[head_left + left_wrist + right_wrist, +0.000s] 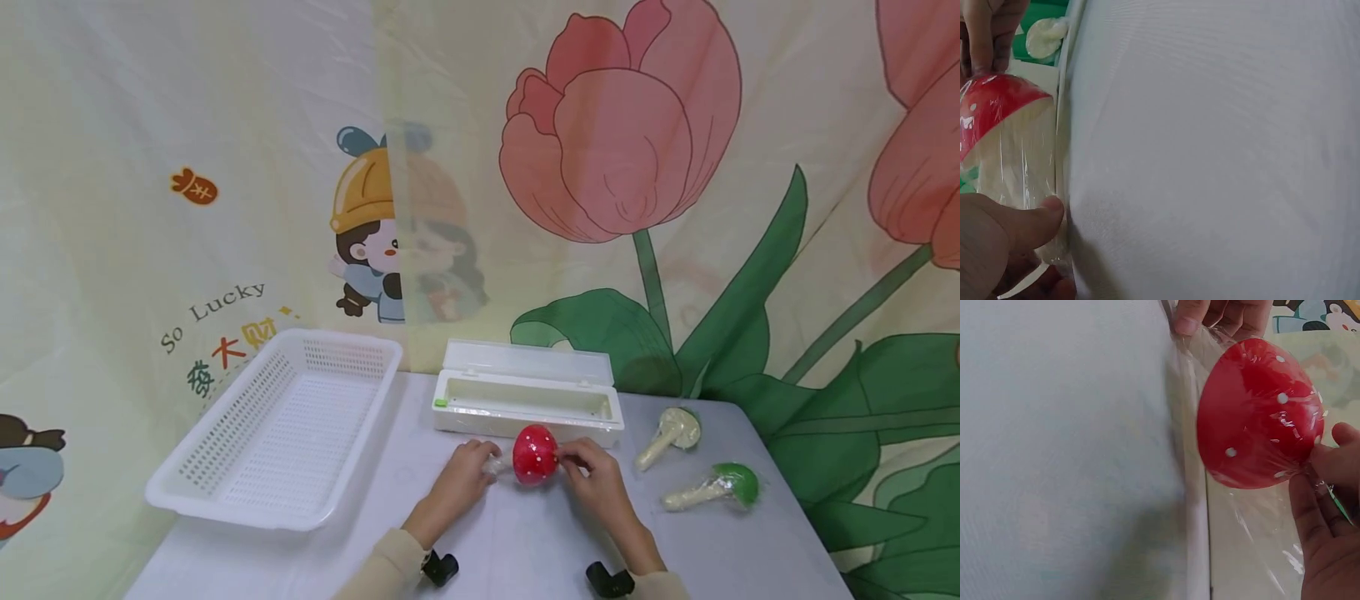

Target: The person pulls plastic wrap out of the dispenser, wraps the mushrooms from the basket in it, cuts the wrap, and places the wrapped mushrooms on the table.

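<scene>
A red-capped toy mushroom (535,455) with white dots, wrapped in clear plastic, lies across between my two hands, in front of the long white box. My left hand (467,477) grips its pale stem through the film; in the left wrist view the thumb (1044,219) lies along the stem's lower end. On the cap side, my right hand (596,479) pinches the gathered plastic at the top of the cap. The right wrist view shows the red cap (1260,419) close up, with thumb and fingers (1313,506) at its edge.
The long white box (525,422) stands behind the hands with its clear lid (528,363) raised. At left sits a large white perforated basket (281,518). To the right lie a pale-capped mushroom (681,428) and a green-capped mushroom (738,483), both wrapped. A printed curtain (450,83) hangs behind the table.
</scene>
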`<action>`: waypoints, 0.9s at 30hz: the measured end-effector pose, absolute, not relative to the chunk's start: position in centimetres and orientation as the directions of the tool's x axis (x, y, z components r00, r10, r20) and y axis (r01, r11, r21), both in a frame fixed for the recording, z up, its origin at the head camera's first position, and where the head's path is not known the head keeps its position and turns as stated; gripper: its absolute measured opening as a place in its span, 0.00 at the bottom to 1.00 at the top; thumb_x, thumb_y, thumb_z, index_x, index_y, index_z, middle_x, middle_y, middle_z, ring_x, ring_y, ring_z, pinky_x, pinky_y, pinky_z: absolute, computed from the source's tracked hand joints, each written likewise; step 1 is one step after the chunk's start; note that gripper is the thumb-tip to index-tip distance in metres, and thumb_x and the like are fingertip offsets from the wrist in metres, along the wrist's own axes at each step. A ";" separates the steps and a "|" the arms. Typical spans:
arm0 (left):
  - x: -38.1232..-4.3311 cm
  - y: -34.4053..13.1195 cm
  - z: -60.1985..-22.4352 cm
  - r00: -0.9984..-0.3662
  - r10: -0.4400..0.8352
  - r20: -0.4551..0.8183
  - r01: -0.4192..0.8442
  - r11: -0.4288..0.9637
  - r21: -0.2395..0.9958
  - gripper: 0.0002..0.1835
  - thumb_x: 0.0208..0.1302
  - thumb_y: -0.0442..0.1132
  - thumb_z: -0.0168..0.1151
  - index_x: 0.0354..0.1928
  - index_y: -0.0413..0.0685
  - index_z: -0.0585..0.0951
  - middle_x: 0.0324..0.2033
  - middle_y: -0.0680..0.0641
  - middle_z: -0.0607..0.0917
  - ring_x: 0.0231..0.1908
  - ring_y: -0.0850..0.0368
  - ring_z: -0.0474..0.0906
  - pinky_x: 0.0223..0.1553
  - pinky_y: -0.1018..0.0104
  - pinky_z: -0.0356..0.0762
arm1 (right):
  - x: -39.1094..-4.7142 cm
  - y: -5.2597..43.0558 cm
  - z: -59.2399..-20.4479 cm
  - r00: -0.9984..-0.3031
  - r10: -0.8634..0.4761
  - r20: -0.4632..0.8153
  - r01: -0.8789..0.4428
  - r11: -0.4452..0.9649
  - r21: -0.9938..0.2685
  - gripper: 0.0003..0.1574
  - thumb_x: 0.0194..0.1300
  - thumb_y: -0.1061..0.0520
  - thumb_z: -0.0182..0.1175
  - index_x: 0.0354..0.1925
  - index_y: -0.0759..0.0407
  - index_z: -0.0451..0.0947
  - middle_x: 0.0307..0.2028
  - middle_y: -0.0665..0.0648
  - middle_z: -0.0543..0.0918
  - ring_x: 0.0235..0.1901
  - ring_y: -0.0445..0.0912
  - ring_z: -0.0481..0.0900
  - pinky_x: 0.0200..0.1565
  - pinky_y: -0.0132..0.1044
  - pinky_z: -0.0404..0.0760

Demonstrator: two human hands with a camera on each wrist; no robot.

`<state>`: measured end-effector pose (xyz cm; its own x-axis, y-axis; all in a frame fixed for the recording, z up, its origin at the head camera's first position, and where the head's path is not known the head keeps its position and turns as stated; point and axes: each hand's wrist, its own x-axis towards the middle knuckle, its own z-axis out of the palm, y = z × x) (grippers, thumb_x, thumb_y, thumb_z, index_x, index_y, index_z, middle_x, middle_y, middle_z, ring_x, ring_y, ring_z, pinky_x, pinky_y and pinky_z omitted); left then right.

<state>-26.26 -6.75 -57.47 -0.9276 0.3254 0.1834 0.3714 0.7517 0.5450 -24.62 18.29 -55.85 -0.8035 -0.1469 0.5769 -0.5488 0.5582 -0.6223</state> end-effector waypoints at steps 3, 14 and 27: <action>-26.3 -6.9 -57.3 -0.912 0.367 0.181 0.405 0.744 0.532 0.17 0.56 0.28 0.74 0.47 0.49 0.83 0.39 0.51 0.85 0.42 0.55 0.79 0.49 0.58 0.81 | -24.4 18.1 -55.7 -0.804 -0.210 0.557 -0.571 0.534 -0.623 0.23 0.55 0.72 0.74 0.47 0.56 0.87 0.49 0.56 0.86 0.48 0.48 0.86 0.45 0.42 0.88; -26.1 -7.2 -56.6 -0.887 0.452 0.090 0.400 0.657 0.639 0.15 0.61 0.27 0.69 0.49 0.45 0.85 0.41 0.53 0.84 0.40 0.63 0.76 0.50 0.64 0.82 | -24.7 17.7 -56.0 -0.894 -0.278 0.352 -0.448 0.524 -0.724 0.38 0.64 0.56 0.71 0.70 0.47 0.73 0.70 0.57 0.74 0.66 0.56 0.75 0.53 0.38 0.85; -25.6 -8.8 -56.2 -0.878 0.315 0.361 0.466 0.736 0.491 0.13 0.66 0.40 0.71 0.51 0.49 0.86 0.48 0.49 0.87 0.52 0.52 0.81 0.56 0.55 0.80 | -24.4 17.4 -55.0 -0.918 -0.235 0.320 -0.395 0.614 -0.684 0.39 0.57 0.61 0.76 0.67 0.48 0.77 0.70 0.54 0.73 0.68 0.55 0.73 0.55 0.52 0.85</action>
<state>-25.57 -8.80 -56.15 -0.8780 0.3145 0.3608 0.4656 0.7361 0.4913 -24.39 17.36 -54.97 -0.9179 -0.2347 0.3201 -0.3953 0.6136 -0.6836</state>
